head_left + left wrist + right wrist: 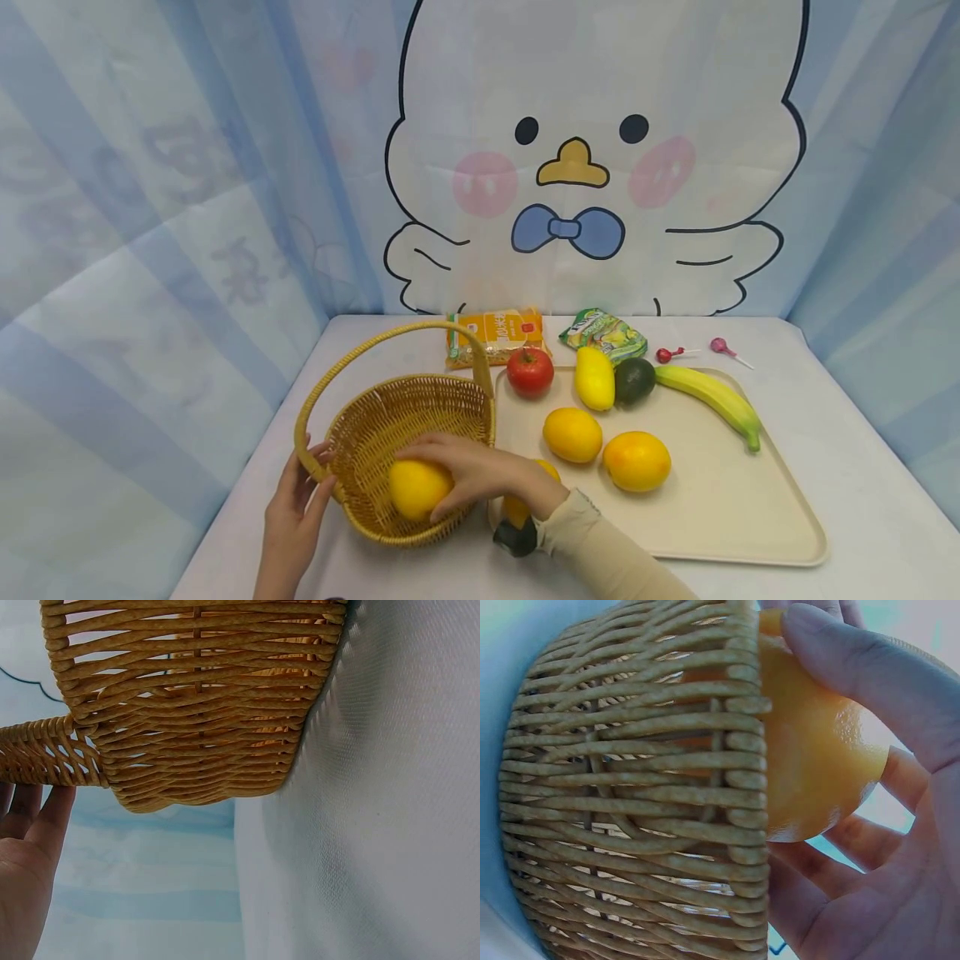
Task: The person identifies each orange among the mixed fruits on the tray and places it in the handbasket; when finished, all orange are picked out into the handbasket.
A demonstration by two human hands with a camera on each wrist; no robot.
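Left hand [295, 504] grips the handle [302, 429] at the eight o'clock side of the basket [375, 425]. A yellow fruit [416, 493] is partly inside the basket, toward six o'clock, gripped by the right hand [480, 471]; the tray [735, 517] lies at three o'clock.

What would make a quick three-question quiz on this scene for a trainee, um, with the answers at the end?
1. What does the right hand hold?
2. True or false: the left hand touches the handle of the wicker basket.
3. Fill in the blank: the long, curved yellow-green thing on the cream tray is a ____.

Key:
1. A yellow fruit.
2. True.
3. Banana.
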